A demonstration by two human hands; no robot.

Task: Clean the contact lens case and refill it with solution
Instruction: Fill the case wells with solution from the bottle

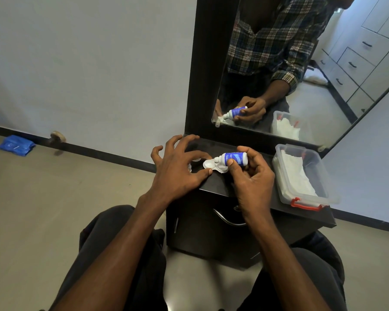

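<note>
Cabinet top [213, 187] dark, w/ mirror [279, 63] behind, tiled floor [43, 209]

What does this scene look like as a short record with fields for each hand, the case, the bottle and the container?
left hand: steadies the lens case, fingers spread
right hand: grip closed on the solution bottle
solution bottle: tipped sideways, nozzle over the case
lens case: white, open, on the dark cabinet top
plastic container: clear, red latch, white cloth inside, right of the hands
</note>
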